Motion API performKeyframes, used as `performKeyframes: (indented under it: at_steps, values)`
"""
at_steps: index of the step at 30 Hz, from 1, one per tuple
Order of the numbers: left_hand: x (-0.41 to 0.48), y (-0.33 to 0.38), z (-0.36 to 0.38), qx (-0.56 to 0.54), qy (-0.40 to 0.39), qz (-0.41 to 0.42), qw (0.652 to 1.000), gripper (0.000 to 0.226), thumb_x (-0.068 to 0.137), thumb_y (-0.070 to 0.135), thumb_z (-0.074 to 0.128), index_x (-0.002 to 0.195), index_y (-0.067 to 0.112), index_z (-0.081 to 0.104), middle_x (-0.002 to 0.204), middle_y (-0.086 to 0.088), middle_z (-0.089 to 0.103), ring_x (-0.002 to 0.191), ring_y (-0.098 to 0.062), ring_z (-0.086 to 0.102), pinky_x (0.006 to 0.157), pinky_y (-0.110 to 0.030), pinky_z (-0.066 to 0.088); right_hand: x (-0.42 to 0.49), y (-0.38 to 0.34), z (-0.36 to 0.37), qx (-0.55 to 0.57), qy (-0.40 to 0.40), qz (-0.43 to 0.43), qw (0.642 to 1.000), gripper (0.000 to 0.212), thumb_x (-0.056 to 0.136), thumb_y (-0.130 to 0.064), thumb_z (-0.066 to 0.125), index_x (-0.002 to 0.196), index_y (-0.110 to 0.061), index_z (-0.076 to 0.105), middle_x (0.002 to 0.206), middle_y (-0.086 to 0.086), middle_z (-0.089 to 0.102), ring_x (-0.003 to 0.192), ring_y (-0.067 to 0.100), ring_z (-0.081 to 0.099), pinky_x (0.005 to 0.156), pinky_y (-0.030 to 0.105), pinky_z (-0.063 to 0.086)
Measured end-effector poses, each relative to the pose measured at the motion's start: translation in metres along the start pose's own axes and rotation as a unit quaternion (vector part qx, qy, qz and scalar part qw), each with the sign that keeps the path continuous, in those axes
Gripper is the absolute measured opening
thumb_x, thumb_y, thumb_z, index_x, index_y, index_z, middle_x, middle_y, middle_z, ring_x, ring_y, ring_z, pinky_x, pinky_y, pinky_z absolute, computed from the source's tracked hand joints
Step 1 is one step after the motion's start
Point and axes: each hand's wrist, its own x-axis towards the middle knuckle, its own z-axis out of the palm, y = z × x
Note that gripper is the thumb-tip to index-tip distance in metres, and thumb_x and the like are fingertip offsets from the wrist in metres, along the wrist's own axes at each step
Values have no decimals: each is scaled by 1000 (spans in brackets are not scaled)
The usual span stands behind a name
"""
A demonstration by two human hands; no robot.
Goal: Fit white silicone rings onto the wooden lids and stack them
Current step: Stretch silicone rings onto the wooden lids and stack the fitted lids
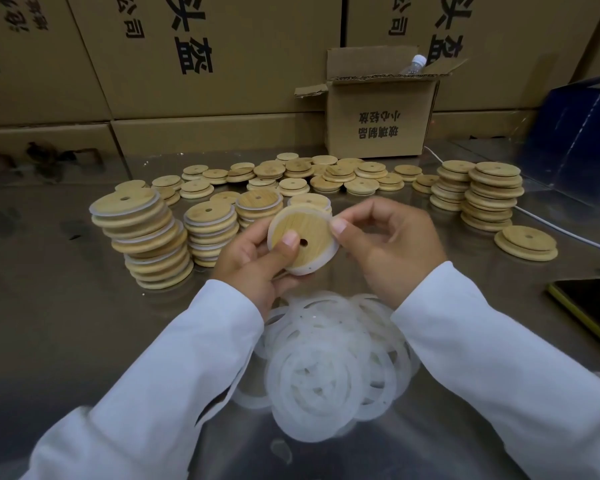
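A: What filled the far side?
B: Cartons [222, 64] walled it, and a small open box [378, 126] sat before them on the table [66, 323], right of centre

A: And the lids?
B: Ringed stacks [146, 237] stood left of the hands and bare stacks [492, 199] stood far right. Loose lids [309, 174] lay scattered between them, farther off. A heap of rings [326, 368] lay near, between the sleeves [153, 393], and a phone [596, 306] lay at the right edge

A: What were the hands doing?
B: The left hand [253, 261] gripped one lid [305, 223] above the table's middle. It was tilted toward the camera, with the thumb pressed on its face beside the hole. The right hand [388, 244] was curled, its thumb and forefinger pinching that lid's right rim

A: Was it ringed?
B: A ring [312, 268] ran around it, white along the near rim
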Motion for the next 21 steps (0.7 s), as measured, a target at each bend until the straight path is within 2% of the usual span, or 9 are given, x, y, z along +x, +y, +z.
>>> performKeyframes:
  at_steps: [2,5,7,11,13,15,18,19,21]
  values:
    - [0,1,-2,48,11,34,998,29,69,19,74,97,19,67,87,-3,71,87,-20,68,62,-26,54,-4,2,1,-12,19,-14,1000,11,80,-19,69,71,-24,65,76,-11,68,70,4,64,71,22,53]
    - [-1,0,-1,70,26,53,996,24,69,22,71,92,21,68,83,0,72,84,-21,69,63,-28,55,-10,5,6,-14,37,-19,999,9,78,-23,69,76,-26,61,80,-13,67,71,4,65,73,28,55]
    - [-2,-1,1,54,34,52,997,27,69,21,74,94,18,67,83,-1,73,83,-20,69,63,-27,55,-13,7,9,-21,46,-21,998,14,79,-24,68,78,-28,55,82,-14,65,71,1,64,71,25,53]
    - [-2,-1,4,16,43,47,998,28,66,23,65,93,16,65,80,0,73,78,-16,70,60,-25,55,-14,9,11,-64,52,-35,996,10,83,-26,63,78,-27,54,80,-16,62,75,-3,60,67,16,49]
    - [-1,-3,4,27,37,31,998,26,66,18,72,91,17,65,79,0,73,78,-18,70,60,-28,56,-13,9,10,-79,53,-41,995,10,85,-24,61,76,-27,55,77,-18,61,75,-4,59,61,10,47]
    - [-1,-5,4,61,22,13,998,28,63,13,78,88,18,66,79,-1,73,80,-21,68,65,-35,58,-11,11,9,-84,52,-43,994,11,85,-22,60,75,-26,56,75,-17,61,76,-5,57,63,10,45]
    - [-2,-7,4,106,2,22,994,19,69,17,77,85,19,68,73,2,71,74,-16,66,64,-25,54,-11,13,9,-98,29,-48,994,13,84,-19,61,73,-25,56,73,-15,61,77,-3,57,64,10,44]
    - [-3,-7,4,120,0,33,992,11,74,15,71,84,19,68,71,3,71,71,-13,66,62,-21,53,-11,14,9,-103,22,-49,993,14,83,-18,61,72,-26,56,72,-15,61,76,-2,57,64,9,44]
    - [-3,-7,3,152,7,47,987,11,80,9,64,84,18,67,70,3,70,68,-10,65,61,-19,52,-8,14,8,-104,10,-38,994,18,83,-17,62,70,-27,56,71,-16,61,74,1,59,67,11,46]
